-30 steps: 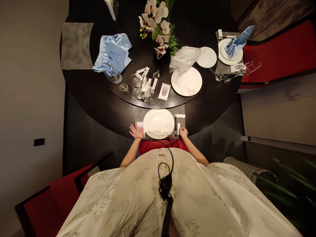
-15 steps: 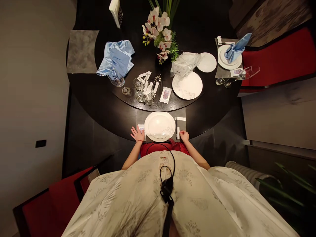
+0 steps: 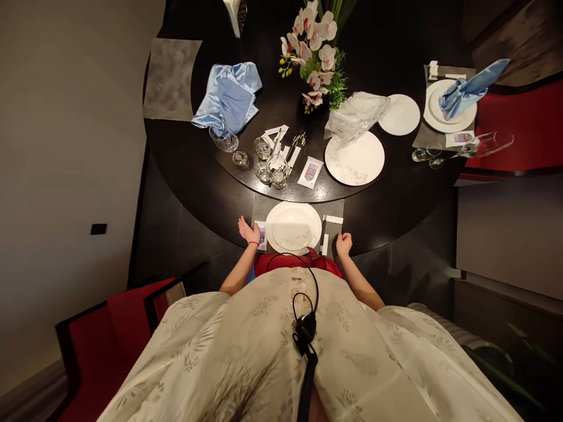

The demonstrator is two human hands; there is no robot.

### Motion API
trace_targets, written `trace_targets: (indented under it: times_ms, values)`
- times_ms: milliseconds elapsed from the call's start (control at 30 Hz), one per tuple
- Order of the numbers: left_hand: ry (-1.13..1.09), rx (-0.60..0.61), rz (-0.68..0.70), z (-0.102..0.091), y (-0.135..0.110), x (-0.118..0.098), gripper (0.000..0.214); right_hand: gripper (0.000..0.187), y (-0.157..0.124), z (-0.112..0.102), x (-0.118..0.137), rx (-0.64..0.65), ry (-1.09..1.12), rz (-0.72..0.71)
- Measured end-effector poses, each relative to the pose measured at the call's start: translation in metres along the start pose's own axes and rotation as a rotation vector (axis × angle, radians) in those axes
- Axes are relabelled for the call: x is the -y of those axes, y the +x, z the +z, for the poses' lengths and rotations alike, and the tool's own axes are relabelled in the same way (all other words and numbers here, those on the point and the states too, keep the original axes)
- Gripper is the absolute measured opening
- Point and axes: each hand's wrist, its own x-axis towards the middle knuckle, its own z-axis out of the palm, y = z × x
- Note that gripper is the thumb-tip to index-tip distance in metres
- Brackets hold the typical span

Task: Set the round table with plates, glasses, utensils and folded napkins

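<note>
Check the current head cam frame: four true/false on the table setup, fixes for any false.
1. The left hand is next to a small card. True.
2. The right hand grips the chopsticks. False: the right hand holds nothing visible, and the chopsticks lie apart from it on the mat.
3. The plate in front of the person holds food. False: the plate is bare.
4. A blue napkin lies crumpled on the table. True.

the right hand (image 3: 343, 244) has shifted outward, off the placemat (image 3: 333, 208).
</note>
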Motion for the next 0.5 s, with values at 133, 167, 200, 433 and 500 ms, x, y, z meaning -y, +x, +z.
trace_targets:
  times_ms: [133, 167, 200, 433, 500]
  values:
    - [-0.109, -0.033, 0.052, 0.000, 0.034, -0.019, 0.069, 0.035, 0.030, 0.010, 0.038, 0.089, 0.025, -0.156]
    - [-0.132, -0.032, 0.070, 0.001, 0.041, -0.024, 0.068, 0.037, 0.041, 0.014, 0.053, 0.113, 0.027, -0.193]
    - [-0.155, -0.031, 0.087, 0.001, 0.046, -0.029, 0.066, 0.037, 0.053, 0.019, 0.070, 0.130, 0.029, -0.228]
    - [-0.248, 0.006, 0.136, 0.012, 0.038, -0.040, 0.055, 0.025, 0.176, 0.042, 0.221, 0.196, 0.036, -0.456]
    - [-0.254, -0.002, 0.128, 0.015, 0.029, -0.036, 0.051, 0.029, 0.203, 0.048, 0.262, 0.227, -0.007, -0.512]
